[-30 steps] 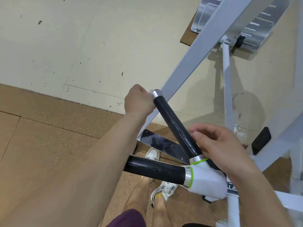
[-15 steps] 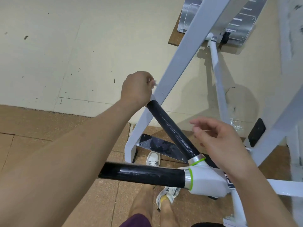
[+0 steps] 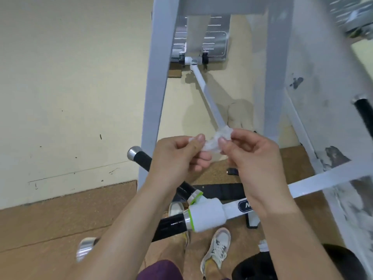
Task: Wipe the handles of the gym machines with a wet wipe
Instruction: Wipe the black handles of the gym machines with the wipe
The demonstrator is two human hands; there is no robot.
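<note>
A crumpled white wet wipe [image 3: 217, 141] is stretched between both hands in the middle of the view. My left hand [image 3: 177, 158] pinches its left end and my right hand [image 3: 250, 158] pinches its right end. Below them two black handles branch from a white joint [image 3: 207, 216]. The upper handle [image 3: 141, 158] has a silver cap and runs under my left wrist. The lower handle [image 3: 171, 226] points down left, partly hidden by my left forearm. Neither hand touches a handle.
The white machine frame has an upright post [image 3: 155, 93] at left and another [image 3: 276, 77] at right, with a slanted rod [image 3: 210, 100] between. A third black handle [image 3: 363, 116] shows at the right edge. My feet in white sneakers [image 3: 217, 251] stand on the brown floor.
My left hand has come off the end of the upper handle and met my right hand, and both now hold the wipe. The view has turned to the right.
</note>
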